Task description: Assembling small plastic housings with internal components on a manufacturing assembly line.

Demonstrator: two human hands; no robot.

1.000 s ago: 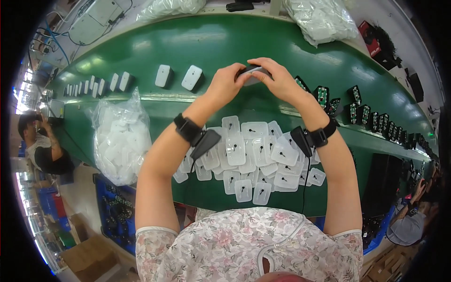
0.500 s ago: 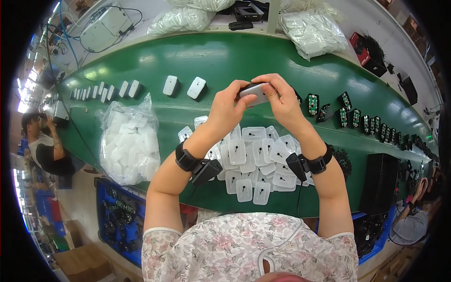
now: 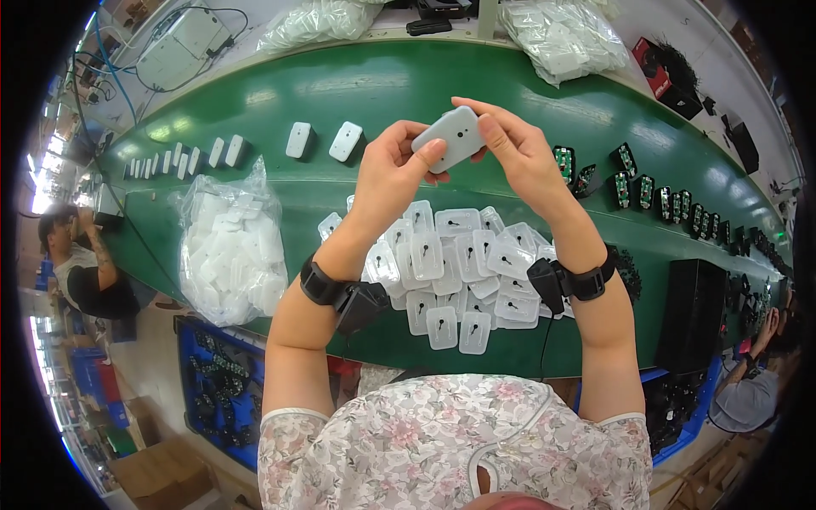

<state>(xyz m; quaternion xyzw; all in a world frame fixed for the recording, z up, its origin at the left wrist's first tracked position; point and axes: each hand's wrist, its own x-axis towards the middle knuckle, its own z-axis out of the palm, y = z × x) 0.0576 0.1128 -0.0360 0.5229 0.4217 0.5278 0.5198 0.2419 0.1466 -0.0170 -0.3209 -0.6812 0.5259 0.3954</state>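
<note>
Between my two hands is a pale rounded-rectangular plastic case (image 3: 454, 136) with small dark holes in its face. My left hand (image 3: 387, 174) grips its left end, thumb across the face. At the other end, my right hand (image 3: 523, 157) has its thumb on the edge and fingers behind. The case's underside is hidden. Below my wrists lies a heap of translucent rounded covers (image 3: 427, 255), each with a small black piece on it. Similar white-faced cases (image 3: 346, 142) stand in a row to the left. Dark housings with green circuit boards (image 3: 622, 189) line the right side.
A clear bag of white plastic parts (image 3: 231, 255) rests on the green table (image 3: 391, 81) at left. A black box (image 3: 688, 314) stands at right. Blue crates (image 3: 223, 391) sit below the table edge. Co-workers (image 3: 89, 263) are at both sides. More bags (image 3: 565, 42) lie behind.
The case has been turned so its holed pale face now shows, where before it was tilted edge-on. Both hands have shifted slightly away from me, and their fingers have changed position on it.
</note>
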